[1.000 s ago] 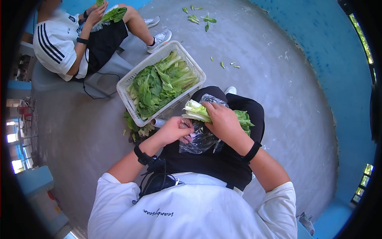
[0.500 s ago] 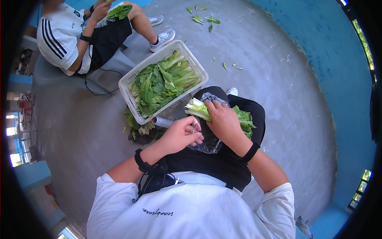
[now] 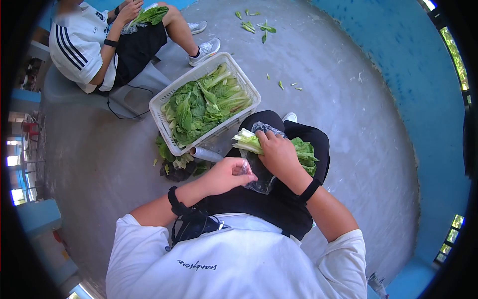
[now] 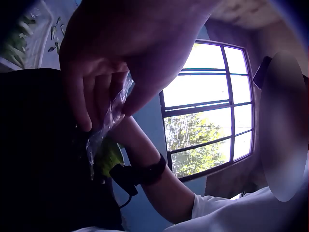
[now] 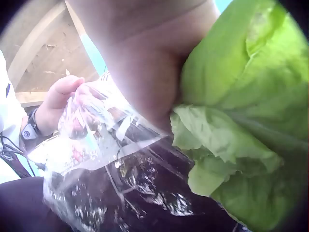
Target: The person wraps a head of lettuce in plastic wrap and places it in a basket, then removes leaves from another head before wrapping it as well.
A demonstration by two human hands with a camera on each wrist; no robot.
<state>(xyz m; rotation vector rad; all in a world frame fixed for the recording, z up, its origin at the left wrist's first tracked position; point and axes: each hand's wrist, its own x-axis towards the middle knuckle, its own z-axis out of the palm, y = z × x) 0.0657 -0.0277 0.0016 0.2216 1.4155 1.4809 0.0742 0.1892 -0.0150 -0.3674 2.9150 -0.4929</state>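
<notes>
My right hand [image 3: 280, 153] grips a bunch of leafy lettuce [image 3: 305, 155] across my lap, its pale cut stems toward the left and its green leaves toward the right. Below the lettuce hangs a thin clear plastic bag [image 5: 120, 179], wrinkled and shiny over my dark trousers. The edge of that bag is pinched between the thumb and fingers of my left hand [image 3: 226, 175], a little left of the lettuce. In the left wrist view, a strip of the film [image 4: 108, 118] trails down from the fingertips. The right fingertips are partly hidden by leaves.
A white plastic crate [image 3: 155, 107] full of lettuce stands ahead to the left. Beside its near corner are a roll of clear plastic [image 3: 206, 154] and a dark bag [image 3: 177, 173] with leaves. Another person [image 3: 79, 50] sits beyond, holding greens. Loose leaves [image 3: 267, 29] lie on the floor.
My left hand has moved slightly right and toward my body, drawing the bag's edge along. The plastic spreads less widely between the hands. The right hand keeps its hold on the lettuce.
</notes>
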